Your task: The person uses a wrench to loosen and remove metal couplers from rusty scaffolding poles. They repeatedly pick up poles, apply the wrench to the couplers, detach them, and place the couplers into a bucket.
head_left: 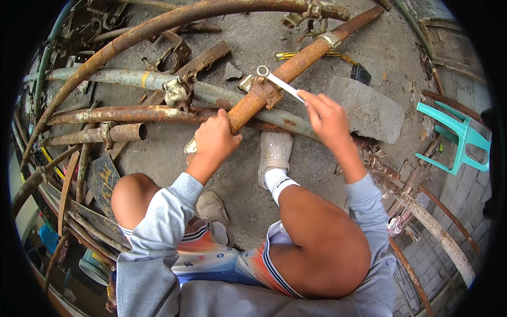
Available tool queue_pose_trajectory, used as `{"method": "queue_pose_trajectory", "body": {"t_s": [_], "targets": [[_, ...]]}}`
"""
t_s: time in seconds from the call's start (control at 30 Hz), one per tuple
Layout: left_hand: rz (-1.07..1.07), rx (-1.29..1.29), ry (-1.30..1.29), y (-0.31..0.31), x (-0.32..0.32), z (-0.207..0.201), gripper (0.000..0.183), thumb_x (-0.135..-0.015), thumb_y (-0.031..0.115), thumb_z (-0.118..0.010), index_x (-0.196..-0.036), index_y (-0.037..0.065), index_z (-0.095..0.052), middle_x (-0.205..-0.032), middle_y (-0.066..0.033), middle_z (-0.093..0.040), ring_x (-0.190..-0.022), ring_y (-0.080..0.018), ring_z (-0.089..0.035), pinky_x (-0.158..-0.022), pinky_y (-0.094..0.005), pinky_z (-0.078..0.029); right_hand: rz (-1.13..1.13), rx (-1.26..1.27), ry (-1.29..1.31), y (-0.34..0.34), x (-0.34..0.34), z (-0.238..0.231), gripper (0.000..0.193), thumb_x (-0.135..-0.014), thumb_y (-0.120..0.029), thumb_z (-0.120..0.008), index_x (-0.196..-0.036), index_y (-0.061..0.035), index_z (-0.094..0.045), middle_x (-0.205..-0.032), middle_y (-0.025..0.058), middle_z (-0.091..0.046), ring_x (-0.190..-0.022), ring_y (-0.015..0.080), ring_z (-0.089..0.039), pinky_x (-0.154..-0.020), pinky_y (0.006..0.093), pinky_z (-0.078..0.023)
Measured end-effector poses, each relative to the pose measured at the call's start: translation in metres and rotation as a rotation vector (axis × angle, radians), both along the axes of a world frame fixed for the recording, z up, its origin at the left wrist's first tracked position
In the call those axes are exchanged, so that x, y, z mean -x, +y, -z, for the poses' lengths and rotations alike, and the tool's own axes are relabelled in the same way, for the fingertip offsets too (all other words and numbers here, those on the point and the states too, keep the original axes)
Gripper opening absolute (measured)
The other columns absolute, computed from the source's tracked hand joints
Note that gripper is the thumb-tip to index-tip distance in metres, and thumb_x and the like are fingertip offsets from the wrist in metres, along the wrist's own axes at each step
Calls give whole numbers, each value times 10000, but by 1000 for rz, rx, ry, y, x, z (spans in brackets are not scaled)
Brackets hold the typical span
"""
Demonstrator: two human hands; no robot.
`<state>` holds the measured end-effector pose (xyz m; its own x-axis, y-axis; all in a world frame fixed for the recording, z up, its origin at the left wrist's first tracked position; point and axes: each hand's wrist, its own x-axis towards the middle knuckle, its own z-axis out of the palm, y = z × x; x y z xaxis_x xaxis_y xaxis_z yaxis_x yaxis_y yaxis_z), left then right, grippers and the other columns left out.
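Note:
My left hand (215, 138) is wrapped round the near end of a rusty pipe (303, 62) that slants up to the right. In my right hand (328, 120) is a silver wrench (285, 86), gripped by one end. The wrench's ring end shows just above a rusty clamp (262, 94) on the pipe; whether it touches a bolt I cannot tell. Farther along the same pipe sits a paler clamp (330, 39). Beneath it crosses a grey pipe (222, 96), with another metal clamp (178, 92) beside it.
Rusty pipes (132, 114) and a long curved pipe (124, 42) lie at the left. A concrete slab (365, 108) rests beyond my right hand. A turquoise plastic stool (460, 138) lies tipped at the right. My clog-shod foot (275, 153) stands close to the pipes.

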<state>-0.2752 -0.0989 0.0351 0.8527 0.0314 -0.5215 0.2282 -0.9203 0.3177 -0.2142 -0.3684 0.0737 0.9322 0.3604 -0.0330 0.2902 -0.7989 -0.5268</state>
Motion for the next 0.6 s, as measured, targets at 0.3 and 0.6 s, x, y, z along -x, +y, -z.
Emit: {"method": "queue_pose_trajectory", "body": {"t_s": [0.3, 0.6], "targets": [[19, 1, -20, -1, -1, 1, 350, -710, 182, -763, -961, 11, -590, -859, -229, -701, -827, -417, -698, -738, -506, -570, 274, -189, -98, 23, 56, 23, 214, -885, -58, -700, -1091, -77, -751, -819, 130, -681, -664, 281, -654, -596, 358, -507], [32, 6, -20, -2, -3, -1, 325, -726, 166, -748, -975, 3, -618, -883, -230, -716, -838, -410, -713, -760, -488, -581, 212, 178, -381, 7, -17, 26, 117, -891, -202, -702, -904, -101, -760, -804, 117, -709, -679, 330, -674, -580, 429, -495]]}}
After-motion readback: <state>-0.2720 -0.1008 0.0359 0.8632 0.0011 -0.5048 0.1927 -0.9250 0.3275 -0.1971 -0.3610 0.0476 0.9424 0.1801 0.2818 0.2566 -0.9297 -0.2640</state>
